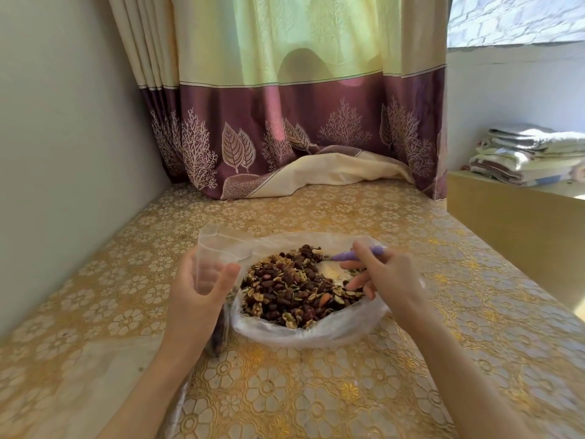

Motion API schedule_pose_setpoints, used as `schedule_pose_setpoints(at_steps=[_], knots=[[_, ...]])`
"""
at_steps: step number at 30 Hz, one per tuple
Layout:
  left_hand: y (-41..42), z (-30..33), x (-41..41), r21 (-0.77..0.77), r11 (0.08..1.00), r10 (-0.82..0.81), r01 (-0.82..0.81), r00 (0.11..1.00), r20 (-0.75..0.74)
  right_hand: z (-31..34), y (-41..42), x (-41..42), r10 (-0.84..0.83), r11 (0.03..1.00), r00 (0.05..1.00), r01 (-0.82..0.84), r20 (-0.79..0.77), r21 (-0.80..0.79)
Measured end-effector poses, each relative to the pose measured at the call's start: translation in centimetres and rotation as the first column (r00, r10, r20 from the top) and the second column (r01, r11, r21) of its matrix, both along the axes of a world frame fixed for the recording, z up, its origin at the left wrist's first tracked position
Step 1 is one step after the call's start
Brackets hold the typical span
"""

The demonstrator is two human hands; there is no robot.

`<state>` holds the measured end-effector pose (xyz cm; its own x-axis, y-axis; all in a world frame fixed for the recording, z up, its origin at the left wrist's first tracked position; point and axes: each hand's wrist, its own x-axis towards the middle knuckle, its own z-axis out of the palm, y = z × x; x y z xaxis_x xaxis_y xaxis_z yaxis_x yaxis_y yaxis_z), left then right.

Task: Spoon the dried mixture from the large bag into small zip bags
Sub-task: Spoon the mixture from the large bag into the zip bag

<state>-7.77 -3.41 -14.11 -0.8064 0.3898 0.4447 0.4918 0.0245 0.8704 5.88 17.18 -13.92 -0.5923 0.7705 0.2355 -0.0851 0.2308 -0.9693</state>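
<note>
No brand, label or readable writing can be made out anywhere, not on the bags and not on the cloth, so nothing to report there.

The large bag (311,324) is laid open on the counter (316,391), which is covered with a gold floral cloth. The dried mixture (294,286) is heaped inside it, dark pieces mixed with paler ones. Just left of the large bag, touching its edge, a small zip bag (218,248) is held upright with its mouth open; the left hand (198,293) is wrapped around it, thumb in front, fingers seen through the clear plastic. Some dark contents can be seen low in the small zip bag, below the hand.

At the right side of the large bag, a purple spoon handle (357,254) is gripped by the right hand (383,274), fingers curled round it above the mixture. The spoon's bowl is hidden, so whether it's loaded can't be told.

Behind the large bag a purple and yellow curtain (300,122) is draped onto the counter.
</note>
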Motion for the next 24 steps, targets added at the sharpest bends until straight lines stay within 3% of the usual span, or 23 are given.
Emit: schedule_pose_setpoints(at_steps=[6,12,24], knots=[[-0.06,0.0,-0.08,0.006,1.0,0.004,-0.005,1.0,0.01,-0.12,0.7,-0.09,-0.071,0.987,0.996,0.063,-0.052,-0.15],[-0.01,0.11,-0.13,0.004,1.0,0.008,-0.008,1.0,0.012,-0.26,0.63,0.18,-0.151,0.983,0.981,0.137,-0.121,-0.12],[0.37,-0.07,-0.08,-0.044,0.999,-0.031,0.031,1.0,-0.005,0.3,0.09,0.33,-0.157,0.968,0.955,0.099,-0.252,-0.229]])
